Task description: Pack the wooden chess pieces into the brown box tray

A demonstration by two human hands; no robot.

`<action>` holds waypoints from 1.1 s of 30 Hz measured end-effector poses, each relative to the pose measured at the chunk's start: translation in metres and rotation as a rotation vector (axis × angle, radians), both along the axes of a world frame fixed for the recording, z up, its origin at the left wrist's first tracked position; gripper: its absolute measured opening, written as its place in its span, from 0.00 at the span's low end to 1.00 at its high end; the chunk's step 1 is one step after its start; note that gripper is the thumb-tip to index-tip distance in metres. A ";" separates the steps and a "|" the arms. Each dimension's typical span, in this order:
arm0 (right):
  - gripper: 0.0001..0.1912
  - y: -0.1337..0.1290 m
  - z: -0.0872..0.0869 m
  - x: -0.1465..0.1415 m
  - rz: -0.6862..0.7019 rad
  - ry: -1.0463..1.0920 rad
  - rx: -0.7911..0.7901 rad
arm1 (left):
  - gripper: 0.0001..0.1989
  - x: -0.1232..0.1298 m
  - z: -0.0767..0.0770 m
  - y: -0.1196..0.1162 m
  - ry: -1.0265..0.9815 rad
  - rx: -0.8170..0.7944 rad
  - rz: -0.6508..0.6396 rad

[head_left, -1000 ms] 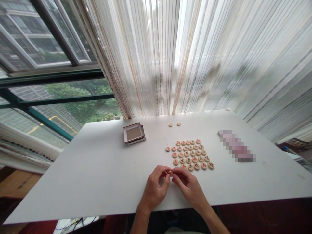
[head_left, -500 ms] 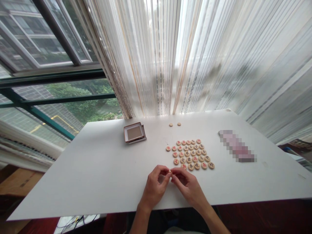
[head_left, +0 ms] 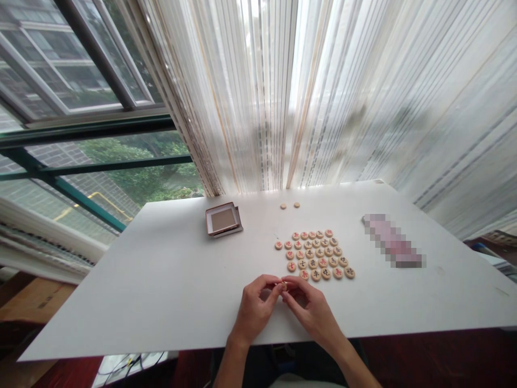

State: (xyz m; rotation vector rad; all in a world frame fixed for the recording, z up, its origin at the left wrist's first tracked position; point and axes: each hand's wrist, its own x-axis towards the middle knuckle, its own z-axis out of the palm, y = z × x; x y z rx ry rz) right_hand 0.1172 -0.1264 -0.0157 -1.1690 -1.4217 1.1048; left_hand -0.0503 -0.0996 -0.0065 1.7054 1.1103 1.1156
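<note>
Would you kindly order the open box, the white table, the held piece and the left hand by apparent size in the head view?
1. White table
2. Left hand
3. Open box
4. Held piece, partly hidden, clearly smallest

white table [head_left: 141, 291] | open box [head_left: 214, 212] | rowed lettered discs [head_left: 319, 251] | two discs [head_left: 297, 205] beyond | pixelated object [head_left: 393, 241]

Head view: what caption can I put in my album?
Left hand and right hand hold a small piece near rows of pieces on a white table.
</note>
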 end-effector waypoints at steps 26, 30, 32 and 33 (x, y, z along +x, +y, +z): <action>0.15 0.001 0.000 0.003 -0.006 0.187 -0.077 | 0.16 -0.001 0.000 -0.002 0.067 0.005 -0.089; 0.14 0.001 -0.001 0.002 0.011 0.187 -0.082 | 0.13 -0.001 -0.001 -0.003 0.061 -0.023 -0.065; 0.12 0.001 -0.001 0.001 0.007 0.192 -0.086 | 0.12 -0.001 0.000 -0.004 0.055 -0.026 -0.068; 0.11 0.001 0.000 0.001 0.004 0.197 -0.086 | 0.12 -0.001 0.000 -0.004 0.053 -0.025 -0.075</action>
